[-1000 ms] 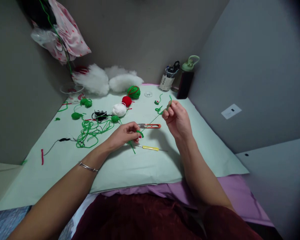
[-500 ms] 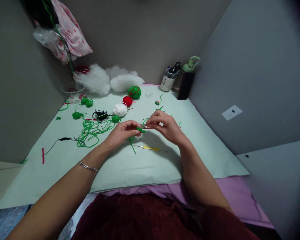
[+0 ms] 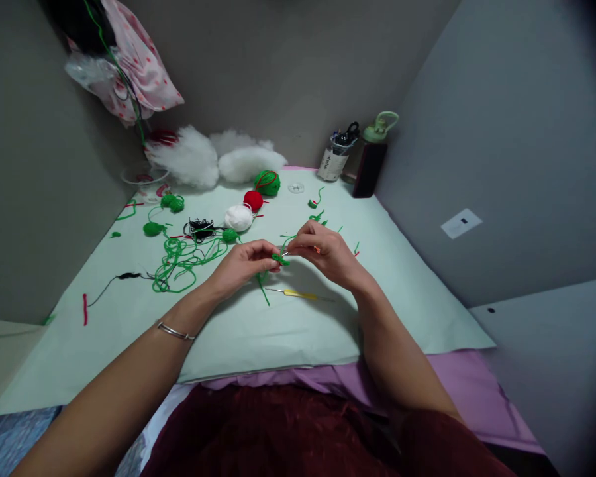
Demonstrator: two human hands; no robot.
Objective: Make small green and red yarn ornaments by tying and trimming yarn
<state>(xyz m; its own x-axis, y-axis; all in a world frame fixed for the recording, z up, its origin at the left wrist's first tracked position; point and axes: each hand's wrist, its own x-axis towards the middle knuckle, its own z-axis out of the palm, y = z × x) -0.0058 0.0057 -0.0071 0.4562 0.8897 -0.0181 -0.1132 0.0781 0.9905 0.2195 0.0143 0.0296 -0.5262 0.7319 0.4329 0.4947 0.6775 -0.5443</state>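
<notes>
In my left hand, thumb and fingers pinch a small green crocheted piece. A green yarn tail hangs below these fingers. My right hand is closed close beside it, its fingertips on a thin metal shaft that looks like a yarn needle and meets the piece. Behind the right hand, orange-handled thread snips are mostly hidden. A crochet hook with a yellow handle lies on the table below both hands.
Loose green yarn, a black yarn tangle and white, red and green balls lie left and behind. White stuffing is piled at the back wall. A pen cup and bottle stand back right.
My right hand has come down and left from a raised position, where it held the green yarn taut, to beside the crocheted piece. The left hand stays nearly in place, still pinching it.
</notes>
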